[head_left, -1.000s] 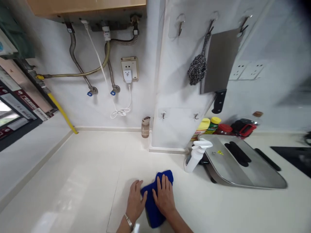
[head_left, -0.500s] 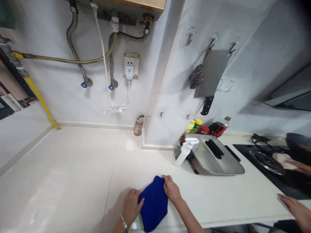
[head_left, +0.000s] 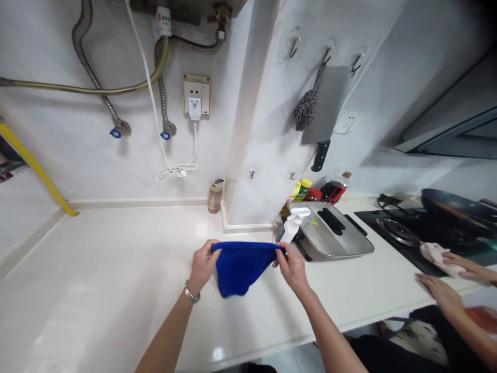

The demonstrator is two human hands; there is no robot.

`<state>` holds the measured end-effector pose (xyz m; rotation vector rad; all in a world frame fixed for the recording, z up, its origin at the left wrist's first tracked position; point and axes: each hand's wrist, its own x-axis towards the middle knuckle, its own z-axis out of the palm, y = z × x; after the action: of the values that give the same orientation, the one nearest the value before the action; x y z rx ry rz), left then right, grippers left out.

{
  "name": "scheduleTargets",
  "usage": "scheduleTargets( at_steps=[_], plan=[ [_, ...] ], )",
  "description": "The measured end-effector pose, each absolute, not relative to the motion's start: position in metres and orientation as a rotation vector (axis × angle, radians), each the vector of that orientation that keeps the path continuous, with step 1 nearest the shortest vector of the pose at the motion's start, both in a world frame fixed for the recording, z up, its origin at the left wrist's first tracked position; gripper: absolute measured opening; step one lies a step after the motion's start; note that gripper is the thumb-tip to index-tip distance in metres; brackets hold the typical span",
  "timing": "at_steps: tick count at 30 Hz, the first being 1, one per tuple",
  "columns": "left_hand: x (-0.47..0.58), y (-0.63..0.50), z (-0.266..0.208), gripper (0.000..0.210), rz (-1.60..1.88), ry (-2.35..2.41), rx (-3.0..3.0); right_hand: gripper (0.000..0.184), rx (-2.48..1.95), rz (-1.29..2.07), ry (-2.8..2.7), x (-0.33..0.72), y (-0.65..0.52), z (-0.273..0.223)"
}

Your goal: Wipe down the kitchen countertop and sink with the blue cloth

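A blue cloth (head_left: 243, 269) hangs stretched between my two hands above the white countertop (head_left: 128, 290). My left hand (head_left: 204, 263) pinches its upper left corner; a metal band circles that wrist. The upper right corner is gripped by my right hand (head_left: 292, 265), thumb against fingers. Just behind my right hand stands a white spray bottle (head_left: 294, 224), its lower part hidden by the hand and cloth.
A lidded electric pan (head_left: 337, 233) sits right of the spray bottle, with condiment containers behind. Further right, another person's hand wipes the black stove (head_left: 373, 220) with a pale cloth (head_left: 437, 256). A brown bottle (head_left: 215, 197) stands by the pillar; a cleaver (head_left: 326, 109) hangs on it.
The blue cloth was lying on the counter under my hands; now it is lifted and spread between them, farther forward. The view has shifted right. The other person's hands have moved.
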<state>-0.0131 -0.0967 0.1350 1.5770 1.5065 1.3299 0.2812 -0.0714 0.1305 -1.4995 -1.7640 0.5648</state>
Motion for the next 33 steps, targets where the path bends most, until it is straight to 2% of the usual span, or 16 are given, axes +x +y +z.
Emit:
scheduleTargets(
  at_steps=[3,6,13,17,23,27,30,33],
  plan=[
    [-0.026,-0.098,0.156,0.021,1.466,1.465,1.804,0.039,-1.304,0.436,-1.681,0.27,-0.074,0.155],
    [-0.045,-0.12,0.144,0.024,1.404,1.433,1.98,0.03,-1.216,0.419,-1.75,0.266,-0.095,0.146],
    [-0.086,-0.229,0.059,0.026,0.676,1.589,1.847,0.019,-1.159,0.802,-2.198,0.276,-0.183,0.042],
    [-0.09,-0.263,0.052,0.026,0.433,1.641,1.703,0.016,-1.124,1.017,-2.304,0.283,-0.204,0.025],
    [-0.09,-0.198,0.074,0.034,0.667,1.732,1.64,0.022,-1.266,0.863,-2.103,0.256,-0.132,0.058],
    [-0.084,-0.143,0.07,0.039,0.978,2.025,1.626,0.04,-1.302,0.82,-1.768,0.231,-0.082,0.066],
    [-0.06,-0.126,0.055,0.042,1.165,2.145,1.698,0.045,-1.283,0.572,-1.75,0.242,-0.082,0.05],
    [-0.013,-0.122,0.032,0.042,1.096,1.944,1.899,0.044,-1.373,0.373,-1.887,0.285,-0.111,0.011]
  ],
)
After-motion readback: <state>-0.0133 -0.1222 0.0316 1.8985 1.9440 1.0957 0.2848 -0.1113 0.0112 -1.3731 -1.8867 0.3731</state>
